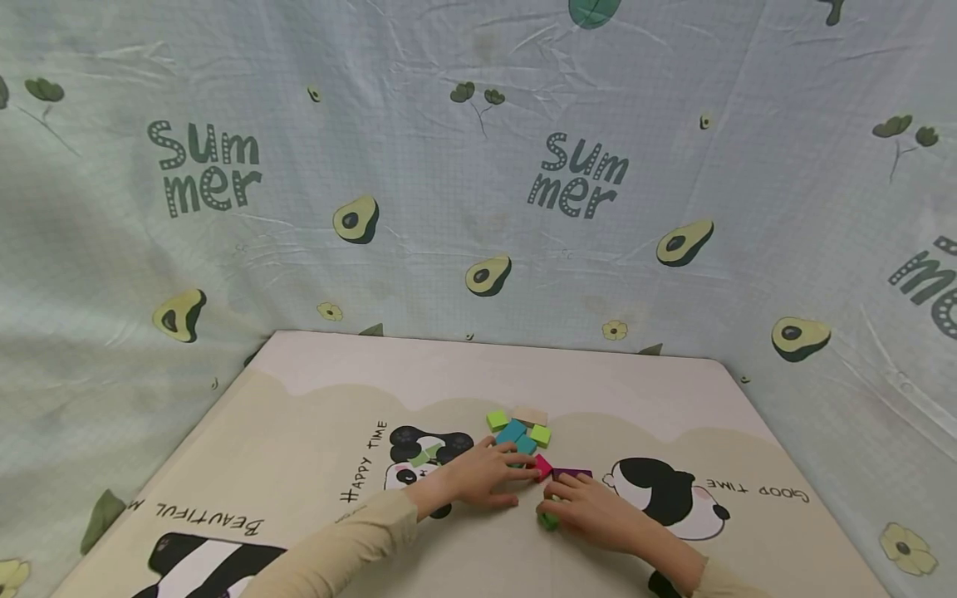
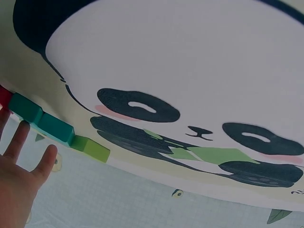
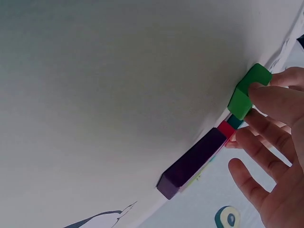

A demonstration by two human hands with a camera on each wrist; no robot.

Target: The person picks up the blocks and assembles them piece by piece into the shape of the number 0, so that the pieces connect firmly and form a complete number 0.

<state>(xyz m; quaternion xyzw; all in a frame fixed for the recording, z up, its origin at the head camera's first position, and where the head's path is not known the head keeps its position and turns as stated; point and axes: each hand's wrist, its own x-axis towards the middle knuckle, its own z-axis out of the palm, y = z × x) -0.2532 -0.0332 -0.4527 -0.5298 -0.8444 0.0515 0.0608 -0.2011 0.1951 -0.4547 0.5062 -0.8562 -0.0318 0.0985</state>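
My right hand pinches a green block between thumb and finger, low over the tabletop, its other fingers spread. Just beyond that hand lies a long purple block. My left hand has its fingers fairly straight, the tips at a red block and a teal block; whether they press is hard to tell. Beside it another teal block and a lime block follow in a row. The left fingers partly cover the teal blocks in the head view.
Behind the teal pieces stand a second lime block and a pale beige block. Panda drawings and lettering cover the table. A curtain printed with avocados hangs along the back and sides.
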